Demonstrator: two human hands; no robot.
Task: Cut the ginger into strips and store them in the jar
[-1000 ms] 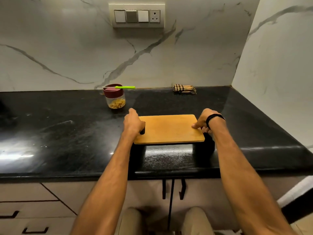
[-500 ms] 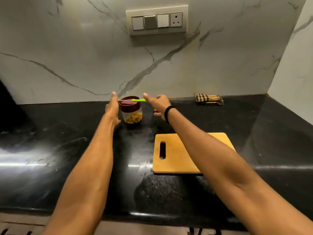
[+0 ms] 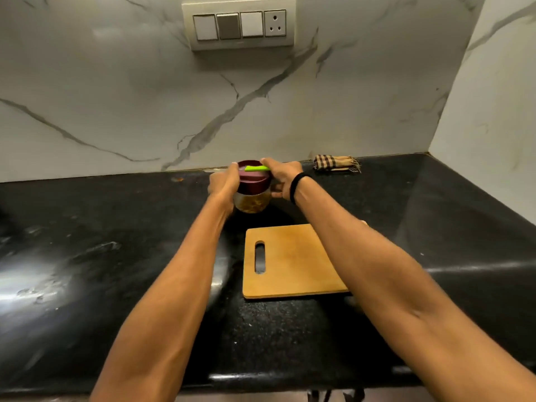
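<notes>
Firmly, my left hand gripped the likely light, slippery clear jar at its lid; my right hand pinched the green-handled knife atop.

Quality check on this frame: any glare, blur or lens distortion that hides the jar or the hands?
Head view: bright glare patches on the black counter at far left and a streak at right; wide-angle lens bows the counter's edges and stretches the forearms; lighting dim and warm, picture slightly soft; the jar, the left hand and the right hand at it are readable.
</notes>
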